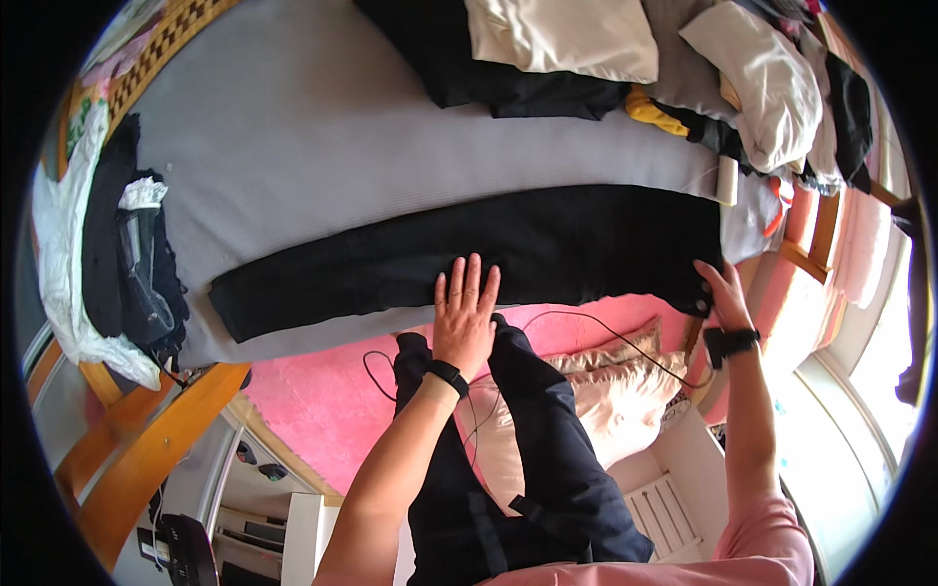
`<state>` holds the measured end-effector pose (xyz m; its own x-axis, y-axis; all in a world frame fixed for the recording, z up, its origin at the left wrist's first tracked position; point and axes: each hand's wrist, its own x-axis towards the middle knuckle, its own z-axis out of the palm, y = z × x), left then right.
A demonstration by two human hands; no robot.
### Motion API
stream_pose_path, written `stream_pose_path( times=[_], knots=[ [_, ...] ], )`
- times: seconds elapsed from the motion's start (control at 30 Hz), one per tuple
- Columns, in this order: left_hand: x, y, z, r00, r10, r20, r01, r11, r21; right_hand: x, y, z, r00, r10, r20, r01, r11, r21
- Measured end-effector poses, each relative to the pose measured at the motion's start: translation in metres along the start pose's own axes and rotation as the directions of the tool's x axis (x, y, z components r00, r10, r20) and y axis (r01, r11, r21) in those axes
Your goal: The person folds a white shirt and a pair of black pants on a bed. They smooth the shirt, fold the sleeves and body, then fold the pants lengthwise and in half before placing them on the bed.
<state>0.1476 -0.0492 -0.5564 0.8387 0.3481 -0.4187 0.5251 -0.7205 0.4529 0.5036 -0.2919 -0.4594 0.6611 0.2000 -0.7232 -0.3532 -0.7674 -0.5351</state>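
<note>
A pair of black trousers (513, 242), folded lengthwise, lies across the near side of a bed with a grey sheet (293, 132). My left hand (465, 315) rests palm down at the trousers' near edge, fingers spread, gripping nothing. At the wider right end, my right hand (725, 293) holds the edge by the waist, thumb on top and some fingers hidden. Small round fasteners show beside that hand. The narrower leg end points left and lies flat.
Dark clothes (146, 264) hang over the left bed end. A cream satin pillow (564, 36) lies on another black garment (542, 95) at the back. Right are a white roll (727, 181) and an orange-handled tool (778, 207). A cable (615, 333) loops below.
</note>
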Motion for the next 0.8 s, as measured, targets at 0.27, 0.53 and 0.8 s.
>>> stream_pose_path(
  times=[0.27, 0.53, 0.8],
  knots=[
    [-0.010, 0.000, 0.032, 0.982, -0.009, -0.191, -0.071, 0.910, -0.407, -0.191, -0.148, 0.124, 0.997, -0.046, 0.067, 0.015, 0.913, 0.408],
    [-0.039, -0.009, 0.074, 0.832, -0.127, -0.540, -0.161, 0.876, -0.455, -0.233, -0.191, 0.418, 0.732, -0.485, 0.478, 0.379, 0.873, 0.305],
    [-0.055, -0.033, 0.091, 0.926, -0.373, 0.053, -0.188, -0.579, -0.794, -0.222, -0.137, 0.554, 0.468, -0.401, 0.788, 0.728, 0.681, -0.086]
  ],
)
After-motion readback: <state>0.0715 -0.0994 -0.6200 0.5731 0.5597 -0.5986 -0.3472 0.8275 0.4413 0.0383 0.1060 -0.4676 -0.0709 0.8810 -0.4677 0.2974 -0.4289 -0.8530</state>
